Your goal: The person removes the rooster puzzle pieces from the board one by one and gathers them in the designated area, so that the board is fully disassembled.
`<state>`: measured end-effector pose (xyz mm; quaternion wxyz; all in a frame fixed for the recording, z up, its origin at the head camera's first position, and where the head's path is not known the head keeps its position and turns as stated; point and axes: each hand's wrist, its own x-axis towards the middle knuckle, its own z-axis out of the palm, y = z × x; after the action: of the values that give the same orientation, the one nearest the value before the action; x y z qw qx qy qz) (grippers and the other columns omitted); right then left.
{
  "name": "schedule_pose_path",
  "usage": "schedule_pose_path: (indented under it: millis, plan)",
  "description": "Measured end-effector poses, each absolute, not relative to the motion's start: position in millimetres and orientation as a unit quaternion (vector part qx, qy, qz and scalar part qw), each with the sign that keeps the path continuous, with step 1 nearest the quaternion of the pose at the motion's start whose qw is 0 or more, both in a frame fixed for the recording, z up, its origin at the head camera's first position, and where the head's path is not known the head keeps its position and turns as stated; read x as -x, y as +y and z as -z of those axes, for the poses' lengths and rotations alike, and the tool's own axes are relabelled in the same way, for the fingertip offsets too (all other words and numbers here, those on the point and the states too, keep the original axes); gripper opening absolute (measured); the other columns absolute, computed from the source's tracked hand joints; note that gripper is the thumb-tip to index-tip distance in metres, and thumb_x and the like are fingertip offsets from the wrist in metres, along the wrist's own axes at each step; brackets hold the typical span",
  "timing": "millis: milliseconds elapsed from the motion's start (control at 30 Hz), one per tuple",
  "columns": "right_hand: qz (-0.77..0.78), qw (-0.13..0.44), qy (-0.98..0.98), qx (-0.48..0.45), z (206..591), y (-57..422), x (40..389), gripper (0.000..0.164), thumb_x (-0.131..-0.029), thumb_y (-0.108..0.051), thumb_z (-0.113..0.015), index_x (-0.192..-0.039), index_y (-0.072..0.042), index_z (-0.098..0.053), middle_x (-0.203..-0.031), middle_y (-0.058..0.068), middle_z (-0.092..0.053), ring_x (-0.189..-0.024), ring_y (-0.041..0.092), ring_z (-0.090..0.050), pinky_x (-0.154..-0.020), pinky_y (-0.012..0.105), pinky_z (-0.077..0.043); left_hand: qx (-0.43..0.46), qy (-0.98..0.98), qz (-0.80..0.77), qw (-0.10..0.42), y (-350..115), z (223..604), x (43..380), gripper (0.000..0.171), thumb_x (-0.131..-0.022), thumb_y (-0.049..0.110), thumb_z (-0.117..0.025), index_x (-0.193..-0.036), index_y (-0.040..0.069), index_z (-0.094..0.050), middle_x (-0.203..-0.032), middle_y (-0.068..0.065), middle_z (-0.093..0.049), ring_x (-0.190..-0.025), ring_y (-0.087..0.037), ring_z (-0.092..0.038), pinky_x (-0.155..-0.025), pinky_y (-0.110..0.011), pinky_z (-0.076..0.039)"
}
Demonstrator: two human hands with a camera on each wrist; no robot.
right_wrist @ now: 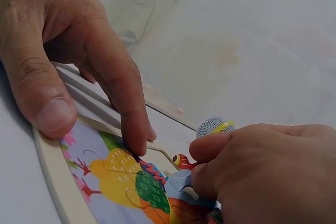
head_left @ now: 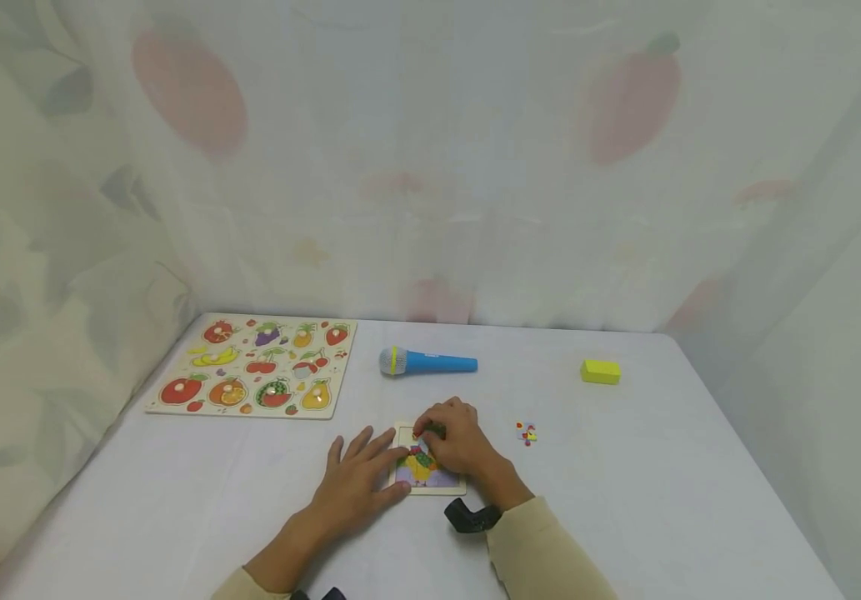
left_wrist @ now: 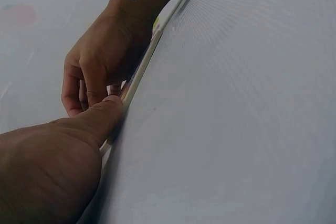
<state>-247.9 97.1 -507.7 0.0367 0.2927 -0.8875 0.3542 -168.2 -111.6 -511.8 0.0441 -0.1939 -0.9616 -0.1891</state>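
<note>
While your left hand (head_left: 355,486) lies along the left edge of a small wooden puzzle tray (head_left: 433,492), your right hand (head_left: 463,437) works over its upper part on the white table (head_left: 663,475). Your left fingers are spread and nearly straight, the index fingertip on the picture and the thumb at the near corner of the frame; your right fingers are curled, thumb and forefinger apparently pinching a red piece (right_wrist: 181,160) beside the assembled section. Whether that piece is seated cannot be told.

Judging by what shows, you have much of the puzzle filled: a yellow bird picture (right_wrist: 118,174) covers the lower part. Bare, cream-coloured board shows toward the upper left, so that area looks unfinished; your right hand hides the upper right. A little cluster of loose pieces (head_left: 526,433) lies right of the tray, seemingly left to place. A fruit board (head_left: 246,414), a blue microphone (head_left: 438,363) and a yellow block (head_left: 600,372) lie farther back, apart from the work.
</note>
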Motion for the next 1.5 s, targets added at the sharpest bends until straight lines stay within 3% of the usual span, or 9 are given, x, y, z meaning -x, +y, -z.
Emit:
schedule_pose_path:
  millis: [233, 467, 600, 933, 1133, 1500]
  plan:
    - [-0.365, 0.035, -0.887, -0.280, 509, 98, 250, 0.016, -0.088, -0.011, -0.066, -0.093, -0.025, -0.073, -0.094, -0.019, -0.063, -0.089, 0.008, -0.048, -0.093, 0.045, -0.032, 0.193, -0.964, 0.179, 0.041, -111, 511, 168, 0.052, -0.088, 0.059, -0.059, -0.133, 0.032, -0.059, -0.149, 0.000, -0.041, -0.138, -0.035, -0.028, -0.103, -0.069, -0.011]
    - [-0.371, 0.042, -0.881, -0.292, 510, 97, 249, 0.016, -0.088, -0.010, -0.066, -0.094, -0.022, -0.074, -0.097, -0.016, -0.067, -0.090, 0.009, -0.050, -0.096, 0.049, -0.030, 0.210, -0.968, 0.139, 0.007, -109, 509, 166, 0.046, -0.095, 0.058, -0.048, -0.139, 0.047, -0.048, -0.154, -0.003, -0.032, -0.140, -0.039, -0.019, -0.103, -0.070, -0.007]
    - [-0.370, 0.037, -0.881, -0.292, 509, 96, 249, 0.015, -0.088, -0.010, -0.065, -0.095, -0.021, -0.074, -0.099, -0.014, -0.067, -0.092, 0.010, -0.050, -0.097, 0.049, -0.029, 0.219, -0.969, 0.115, -0.004, -109, 509, 165, 0.042, -0.098, 0.056, -0.042, -0.140, 0.050, -0.046, -0.156, -0.004, -0.027, -0.141, -0.040, -0.014, -0.103, -0.070, -0.006]
    - [-0.383, 0.021, -0.885, -0.264, 510, 96, 250, 0.017, -0.090, -0.011, -0.065, -0.096, -0.023, -0.075, -0.096, -0.017, -0.067, -0.093, 0.010, -0.051, -0.100, 0.051, -0.027, 0.226, -0.966, 0.127, 0.014, -108, 508, 165, 0.041, -0.099, 0.051, -0.044, -0.139, 0.047, -0.048, -0.153, -0.006, -0.030, -0.140, -0.042, -0.018, -0.101, -0.072, -0.008]
    - [-0.382, 0.030, -0.884, -0.268, 511, 96, 252, 0.018, -0.089, -0.010, -0.065, -0.095, -0.023, -0.076, -0.096, -0.017, -0.067, -0.093, 0.010, -0.052, -0.099, 0.051, -0.027, 0.220, -0.969, 0.115, 0.001, -103, 507, 170, 0.043, -0.099, 0.048, -0.042, -0.142, 0.053, -0.040, -0.151, -0.008, -0.030, -0.137, -0.043, -0.020, -0.099, -0.074, -0.007]
    - [-0.437, 0.054, -0.857, -0.268, 510, 95, 251, 0.018, -0.088, -0.007, -0.067, -0.097, -0.018, -0.077, -0.094, -0.014, -0.069, -0.088, 0.010, -0.054, -0.081, 0.036, -0.044, 0.204, -0.973, 0.110, -0.008, -97, 509, 173, 0.042, -0.099, 0.045, -0.040, -0.140, 0.054, -0.041, -0.151, -0.010, -0.030, -0.136, -0.044, -0.021, -0.099, -0.073, -0.006]
